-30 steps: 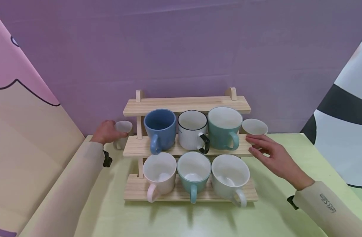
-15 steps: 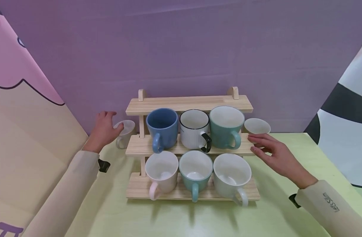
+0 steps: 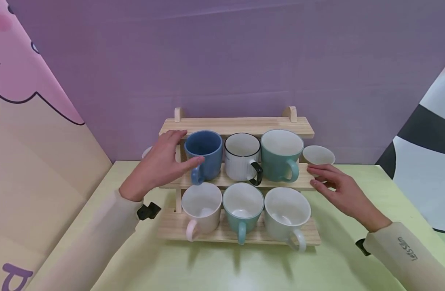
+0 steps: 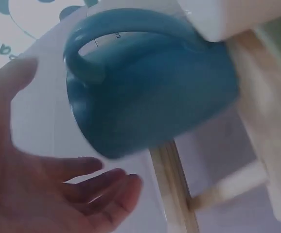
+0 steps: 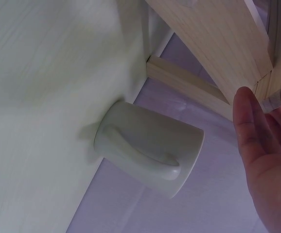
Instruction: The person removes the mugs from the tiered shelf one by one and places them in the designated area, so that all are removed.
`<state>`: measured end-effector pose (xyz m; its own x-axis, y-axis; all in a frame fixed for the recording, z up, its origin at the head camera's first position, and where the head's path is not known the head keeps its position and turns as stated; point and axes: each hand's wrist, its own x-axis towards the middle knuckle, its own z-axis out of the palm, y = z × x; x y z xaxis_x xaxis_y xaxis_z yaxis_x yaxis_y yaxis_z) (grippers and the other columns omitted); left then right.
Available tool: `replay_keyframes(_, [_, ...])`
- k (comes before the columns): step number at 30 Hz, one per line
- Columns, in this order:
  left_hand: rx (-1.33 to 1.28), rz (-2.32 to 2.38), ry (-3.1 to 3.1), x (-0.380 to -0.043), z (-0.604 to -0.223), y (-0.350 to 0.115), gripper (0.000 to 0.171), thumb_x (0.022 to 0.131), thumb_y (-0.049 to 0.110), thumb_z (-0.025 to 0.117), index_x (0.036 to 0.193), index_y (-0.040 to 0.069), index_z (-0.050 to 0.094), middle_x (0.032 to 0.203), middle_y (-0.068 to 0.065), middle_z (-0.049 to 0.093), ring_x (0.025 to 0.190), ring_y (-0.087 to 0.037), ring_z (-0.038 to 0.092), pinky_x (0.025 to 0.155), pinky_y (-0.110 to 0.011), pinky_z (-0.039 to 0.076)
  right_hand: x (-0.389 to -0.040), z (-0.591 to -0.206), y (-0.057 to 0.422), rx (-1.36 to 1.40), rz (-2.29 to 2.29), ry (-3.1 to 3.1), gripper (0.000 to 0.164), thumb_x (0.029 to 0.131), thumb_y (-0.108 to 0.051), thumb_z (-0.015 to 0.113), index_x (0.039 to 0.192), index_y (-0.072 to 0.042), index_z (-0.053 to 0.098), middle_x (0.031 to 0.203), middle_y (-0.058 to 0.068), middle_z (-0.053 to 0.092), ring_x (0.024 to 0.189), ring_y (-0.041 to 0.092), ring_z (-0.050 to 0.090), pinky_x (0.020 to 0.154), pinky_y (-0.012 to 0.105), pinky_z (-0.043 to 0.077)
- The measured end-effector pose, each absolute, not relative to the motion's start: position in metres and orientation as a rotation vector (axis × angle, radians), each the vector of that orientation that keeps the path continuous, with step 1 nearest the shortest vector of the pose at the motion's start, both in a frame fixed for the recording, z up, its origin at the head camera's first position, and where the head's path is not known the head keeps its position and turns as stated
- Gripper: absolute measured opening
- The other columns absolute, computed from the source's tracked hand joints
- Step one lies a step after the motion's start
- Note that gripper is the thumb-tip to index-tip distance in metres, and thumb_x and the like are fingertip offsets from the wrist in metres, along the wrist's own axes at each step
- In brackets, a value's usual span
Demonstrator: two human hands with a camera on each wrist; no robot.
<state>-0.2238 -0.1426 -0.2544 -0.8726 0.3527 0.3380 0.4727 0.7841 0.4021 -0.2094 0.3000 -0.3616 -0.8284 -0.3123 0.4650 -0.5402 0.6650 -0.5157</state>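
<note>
My left hand (image 3: 158, 165) is at the left side of a blue mug (image 3: 212, 161) on the middle board of a three-tier wooden rack (image 3: 237, 127). Its thumb and fingers are spread; in the left wrist view a gap shows between the fingertips (image 4: 131, 187) and the mug. With its thumb and fingertips, my right hand (image 3: 344, 194) holds the right end of the middle board. Beside the blue mug stand a white mug (image 3: 240, 163) with a black handle and a teal mug (image 3: 278, 161).
The bottom board carries a pink-handled mug (image 3: 200, 208), a light teal mug (image 3: 240, 212) and a white mug (image 3: 284, 212). A white cup (image 5: 150, 145) stands on the table behind the rack's right end. Another cup (image 3: 146, 151) is mostly hidden behind my left hand.
My left hand has let go of the cup at the rack's left, lifted off, and moved right to the blue mug. My right hand stays on the board's end.
</note>
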Motion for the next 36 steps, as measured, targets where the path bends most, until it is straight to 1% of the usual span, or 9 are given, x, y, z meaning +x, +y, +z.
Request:
replay_keyframes(2, [-0.65,-0.661,-2.783,-0.229,-0.251,-0.131,0.1,0.076,0.073,0.056,0.143,0.002,0.035,0.143,-0.012,0.037,0.129,-0.027,0.034,0.101,-0.046,0.035,-0.208,-0.361,0.3,0.67,0.955,-2.551,0.038,0.09,-0.01,0.065,0.127,-0.002,0.059,0.128,0.01,0.053,0.096,-0.01,0.05,0.076,0.006,0.042])
replay_keyframes(4, [-0.664,-0.63,-2.819,-0.235,-0.248,-0.123,0.101,0.076,0.072,0.058,0.143,0.0,0.034,0.144,-0.015,0.035,0.131,-0.028,0.032,0.102,-0.045,0.035,-0.208,-0.36,0.3,0.664,0.961,-2.555,0.038,0.091,-0.011,0.064,0.127,-0.002,0.059,0.129,0.01,0.053,0.097,-0.01,0.05,0.076,0.006,0.042])
replay_keyframes(11, [-0.588,-0.612,-2.811,-0.243,-0.248,-0.12,0.09,0.075,0.063,0.066,0.136,0.0,0.045,0.135,-0.014,0.044,0.12,-0.027,0.041,0.093,-0.045,0.044,-0.211,-0.361,0.298,0.682,0.957,-2.551,0.038,0.09,-0.01,0.065,0.127,-0.001,0.059,0.128,0.009,0.053,0.096,-0.008,0.052,0.076,0.008,0.043])
replay_keyframes(15, [-0.555,-0.643,-2.767,-0.24,-0.25,-0.13,0.086,0.073,0.06,0.069,0.133,0.001,0.049,0.133,-0.012,0.044,0.118,-0.026,0.042,0.089,-0.046,0.046,-0.211,-0.362,0.297,0.681,0.971,-2.562,0.039,0.091,-0.011,0.065,0.128,-0.002,0.058,0.128,0.009,0.052,0.094,-0.007,0.053,0.076,0.008,0.043])
replay_keyframes(19, [-0.506,-0.704,-2.752,-0.229,-0.244,-0.148,0.085,0.074,0.06,0.069,0.134,0.003,0.048,0.135,-0.012,0.041,0.118,-0.028,0.041,0.089,-0.05,0.045,-0.211,-0.361,0.296,0.672,0.978,-2.58,0.04,0.091,-0.013,0.064,0.129,-0.003,0.057,0.129,0.009,0.052,0.094,-0.007,0.053,0.076,0.008,0.044])
replay_keyframes(22, [-0.485,-0.731,-2.722,-0.218,-0.235,-0.167,0.082,0.075,0.057,0.069,0.134,0.004,0.047,0.133,-0.013,0.042,0.114,-0.03,0.043,0.087,-0.052,0.044,-0.211,-0.36,0.295,0.668,0.973,-2.581,0.04,0.092,-0.013,0.064,0.129,-0.003,0.057,0.129,0.01,0.052,0.095,-0.009,0.052,0.076,0.008,0.043])
replay_keyframes(28, [-0.432,-0.673,-2.661,-0.193,-0.226,-0.212,0.074,0.076,0.048,0.072,0.129,0.002,0.051,0.123,-0.015,0.047,0.105,-0.035,0.047,0.075,-0.055,0.049,-0.209,-0.362,0.296,0.664,0.964,-2.565,0.038,0.091,-0.012,0.064,0.128,-0.003,0.058,0.13,0.009,0.052,0.099,-0.009,0.05,0.076,0.007,0.042])
replay_keyframes(32, [-0.422,-0.627,-2.67,-0.185,-0.239,-0.24,0.073,0.075,0.043,0.076,0.126,-0.003,0.051,0.122,-0.02,0.048,0.105,-0.039,0.047,0.07,-0.057,0.05,-0.206,-0.365,0.297,0.66,0.977,-2.559,0.039,0.091,-0.011,0.065,0.128,-0.003,0.059,0.13,0.009,0.052,0.1,-0.007,0.05,0.077,0.006,0.042])
replay_keyframes(36, [-0.461,-0.603,-2.69,-0.188,-0.266,-0.265,0.071,0.075,0.038,0.077,0.125,-0.005,0.051,0.121,-0.021,0.049,0.105,-0.041,0.047,0.068,-0.058,0.051,-0.206,-0.365,0.298,0.662,0.978,-2.549,0.039,0.09,-0.009,0.065,0.128,-0.003,0.059,0.131,0.009,0.051,0.102,-0.008,0.05,0.077,0.006,0.041])
